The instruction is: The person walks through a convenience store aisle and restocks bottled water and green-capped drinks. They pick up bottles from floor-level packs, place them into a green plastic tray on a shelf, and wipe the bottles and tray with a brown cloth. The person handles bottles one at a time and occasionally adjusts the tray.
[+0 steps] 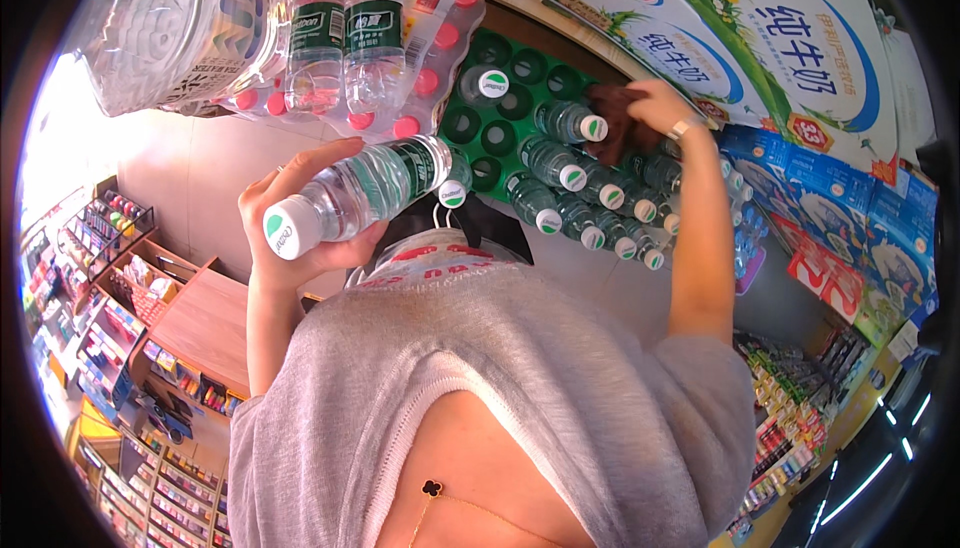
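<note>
My left hand [300,183] is wrapped round a clear water bottle [375,183] with a white cap and a dark green label, tilted with its cap toward me. Just beyond the bottle's base lies a green tray [508,70] with round wells, some with nothing in them. Several capped water bottles [588,183] stand crowded in the tray's right part. A single bottle [488,85] stands farther back in it. My right hand [655,108], with a band at the wrist, reaches over the right side of the tray. Its fingers are blurred against a dark brown patch, so their grip is unclear.
Shrink-wrapped red-capped bottles [440,38] lie behind on the left, with two loose bottles [374,33] on top and a large clear jug [185,28] beside them. White milk cartons [790,38] and blue boxes [840,198] line the right. A wooden counter [205,323] stands at left.
</note>
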A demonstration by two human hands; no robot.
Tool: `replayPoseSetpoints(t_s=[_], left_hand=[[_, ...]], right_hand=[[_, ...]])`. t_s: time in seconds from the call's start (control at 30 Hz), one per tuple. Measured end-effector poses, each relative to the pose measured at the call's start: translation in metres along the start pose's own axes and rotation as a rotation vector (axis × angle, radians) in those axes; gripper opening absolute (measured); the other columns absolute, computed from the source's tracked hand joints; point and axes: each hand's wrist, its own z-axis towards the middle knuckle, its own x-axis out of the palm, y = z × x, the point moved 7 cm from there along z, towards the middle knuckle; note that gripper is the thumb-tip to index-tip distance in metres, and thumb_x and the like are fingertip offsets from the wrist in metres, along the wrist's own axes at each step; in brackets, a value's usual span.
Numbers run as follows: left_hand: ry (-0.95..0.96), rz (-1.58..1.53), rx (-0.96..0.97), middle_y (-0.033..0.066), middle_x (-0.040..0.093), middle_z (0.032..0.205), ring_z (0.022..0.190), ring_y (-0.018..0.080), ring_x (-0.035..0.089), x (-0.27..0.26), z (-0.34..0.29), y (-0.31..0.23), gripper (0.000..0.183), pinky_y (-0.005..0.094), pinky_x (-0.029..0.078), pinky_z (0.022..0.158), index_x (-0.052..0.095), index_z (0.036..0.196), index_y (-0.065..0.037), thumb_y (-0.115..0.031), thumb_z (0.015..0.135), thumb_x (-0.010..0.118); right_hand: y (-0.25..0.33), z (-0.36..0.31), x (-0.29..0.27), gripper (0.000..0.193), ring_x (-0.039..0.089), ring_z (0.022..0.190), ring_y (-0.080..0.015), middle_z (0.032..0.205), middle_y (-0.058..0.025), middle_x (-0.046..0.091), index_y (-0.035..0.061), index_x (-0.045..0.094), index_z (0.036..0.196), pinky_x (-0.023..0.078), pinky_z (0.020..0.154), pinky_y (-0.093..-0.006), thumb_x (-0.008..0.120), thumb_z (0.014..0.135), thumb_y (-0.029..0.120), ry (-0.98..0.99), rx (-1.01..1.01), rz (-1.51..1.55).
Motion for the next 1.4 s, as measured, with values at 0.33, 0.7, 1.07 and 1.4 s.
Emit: replayPoseSetpoints(t_s=[0.33, 0.7, 1.07, 1.4], left_hand=[[0.059, -0.087, 0.122, 0.0060, 0.072, 0.084, 0.071, 0.0128, 0.069, -0.021, 0.015, 0.012, 0.052, 0.0271, 0.055, 0.066, 0.071, 0.105, -0.007, -0.023, 0.057, 0.084], [0.113, -0.243, 0.302, 0.0071, 0.072, 0.085, 0.072, 0.0126, 0.069, -0.043, 0.018, 0.032, 0.052, 0.0271, 0.056, 0.066, 0.070, 0.105, -0.004, -0.026, 0.060, 0.084], [0.170, -0.147, 0.227, 0.0093, 0.071, 0.079, 0.067, 0.0167, 0.069, -0.074, 0.004, 0.061, 0.053, 0.0298, 0.055, 0.063, 0.070, 0.105, -0.008, -0.028, 0.059, 0.083], [0.226, -0.107, 0.162, 0.0099, 0.072, 0.085, 0.074, 0.0188, 0.071, -0.078, -0.005, 0.075, 0.057, 0.0304, 0.055, 0.068, 0.070, 0.108, -0.007, -0.028, 0.057, 0.083]], right_hand=[[0.088, -0.344, -0.078, 0.057, 0.061, 0.104, -0.0321, 0.112, -0.0261, 0.060, -0.0095, 0.055, 0.119, 0.049, 0.097, -0.0434, 0.054, 0.076, 0.028, -1.319, -0.746, 0.977], [0.228, -0.311, 0.018, 0.052, 0.061, 0.108, -0.0301, 0.127, -0.0208, 0.058, -0.0066, 0.048, 0.128, 0.050, 0.095, -0.0414, 0.047, 0.084, 0.022, -1.350, -0.311, 1.299], [0.079, 0.025, 0.212, 0.078, 0.069, 0.079, -0.0277, 0.115, -0.0258, 0.063, -0.0123, 0.050, 0.126, 0.057, 0.051, -0.0336, 0.064, 0.085, 0.052, -0.086, 0.599, 0.443], [0.060, 0.034, 0.246, 0.077, 0.050, 0.126, -0.0401, 0.151, -0.0258, 0.028, -0.0063, 0.037, 0.137, 0.047, 0.102, -0.0448, 0.072, 0.076, 0.024, -0.417, 0.434, 0.012]])
